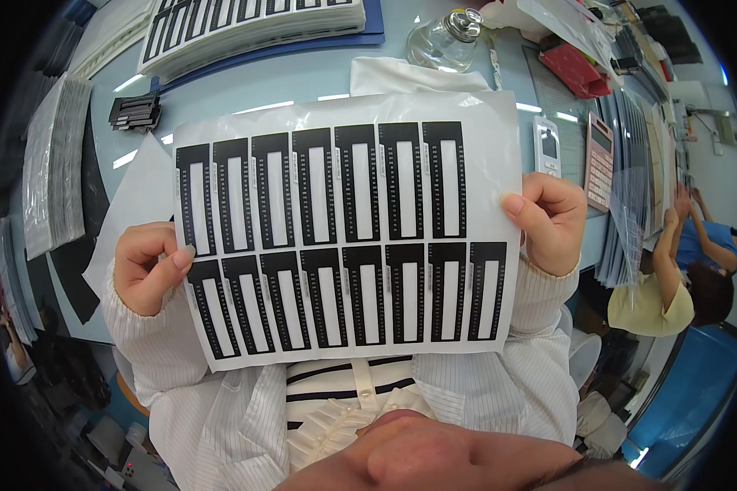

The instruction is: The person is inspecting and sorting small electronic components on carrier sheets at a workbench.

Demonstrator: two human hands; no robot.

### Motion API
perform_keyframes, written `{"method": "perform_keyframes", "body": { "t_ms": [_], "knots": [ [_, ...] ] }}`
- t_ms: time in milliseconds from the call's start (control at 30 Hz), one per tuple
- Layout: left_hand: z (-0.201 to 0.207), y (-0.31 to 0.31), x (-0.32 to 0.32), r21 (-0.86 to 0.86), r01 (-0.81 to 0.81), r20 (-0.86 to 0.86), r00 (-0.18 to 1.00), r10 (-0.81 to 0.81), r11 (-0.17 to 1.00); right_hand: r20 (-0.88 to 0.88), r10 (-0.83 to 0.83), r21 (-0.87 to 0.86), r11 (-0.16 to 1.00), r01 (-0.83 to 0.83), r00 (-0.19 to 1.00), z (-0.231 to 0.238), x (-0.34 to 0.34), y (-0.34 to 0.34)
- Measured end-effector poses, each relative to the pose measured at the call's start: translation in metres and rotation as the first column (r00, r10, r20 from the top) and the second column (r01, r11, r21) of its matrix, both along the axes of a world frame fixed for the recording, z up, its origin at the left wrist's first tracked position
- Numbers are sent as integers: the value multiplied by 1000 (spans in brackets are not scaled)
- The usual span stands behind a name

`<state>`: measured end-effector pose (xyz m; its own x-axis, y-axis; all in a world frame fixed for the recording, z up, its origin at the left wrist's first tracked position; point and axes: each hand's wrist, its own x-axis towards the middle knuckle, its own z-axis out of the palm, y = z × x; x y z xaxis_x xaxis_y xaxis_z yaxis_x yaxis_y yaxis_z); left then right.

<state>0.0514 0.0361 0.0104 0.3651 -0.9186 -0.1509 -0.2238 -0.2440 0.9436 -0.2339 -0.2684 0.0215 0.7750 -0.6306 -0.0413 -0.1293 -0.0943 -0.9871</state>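
Observation:
I hold a white sheet (485,180) up between both hands, over the near edge of the table. Two rows of black rectangular labels, each with a long white window, cover it; the upper row leaves a bare patch at its right end. My left hand (149,266) pinches the sheet's left edge, thumb on the front. At the right edge, my right hand (551,221) grips it the same way, thumb in front and fingers curled behind. The sheet is slightly bowed and hides part of the table behind it.
Beyond lies a thick stack of similar sheets (254,37) on a blue board. A glass pump bottle (444,41) stands near a white cloth (409,78). Small black pieces (135,112) lie left; a white handheld device (547,146) and pink calculator (599,162) lie right. Other people sit far right.

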Motion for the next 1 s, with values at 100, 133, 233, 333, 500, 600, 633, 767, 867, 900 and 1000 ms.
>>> {"method": "perform_keyframes", "body": {
  "t_ms": [100, 133, 233, 333, 500, 600, 633, 767, 867, 900, 1000],
  "knots": [
    [1, 0, 0, 15, 5, 4, 1000, -5, 1000, 9, -9, -1, 1000, 9, 1000, 0, -1, 1],
    [1, 0, 0, 12, 8, 9, 1000, -8, 1000, 14, -11, 1, 1000, 11, 1000, 0, -1, 1],
    [0, -1, -1, -10, 4, 5, 1000, -4, 1000, 33, -9, 8, 1000, 9, 999, -1, 0, 1],
    [0, -1, -1, -16, 5, 4, 1000, -5, 1000, 35, -13, 14, 1000, 12, 999, 0, 0, 0],
    [4, -2, -1, 14, 22, 28, 999, -22, 1000, 38, -8, 0, 1000, 8, 999, 2, 1, 1],
    [6, -2, -1, 30, 24, 34, 999, -25, 999, 34, -22, 14, 1000, 22, 999, 3, 1, 2],
    [6, -3, -1, 26, 25, 38, 999, -26, 999, 36, -31, 18, 999, 30, 999, 3, 1, 3],
    [6, -2, -1, 41, 14, 25, 1000, -15, 999, 51, -34, 15, 999, 33, 998, 1, 2, 2],
    [6, -2, -1, 41, 21, 39, 999, -22, 999, 61, -15, 19, 1000, 14, 998, 1, 2, 1],
    [6, -2, -1, 40, 22, 42, 999, -24, 999, 42, -21, 14, 1000, 20, 999, 2, 1, 1],
    [6, -2, 0, 35, 29, 44, 999, -31, 999, 39, -25, 14, 1000, 24, 999, 2, 1, 1]
  ]
}}
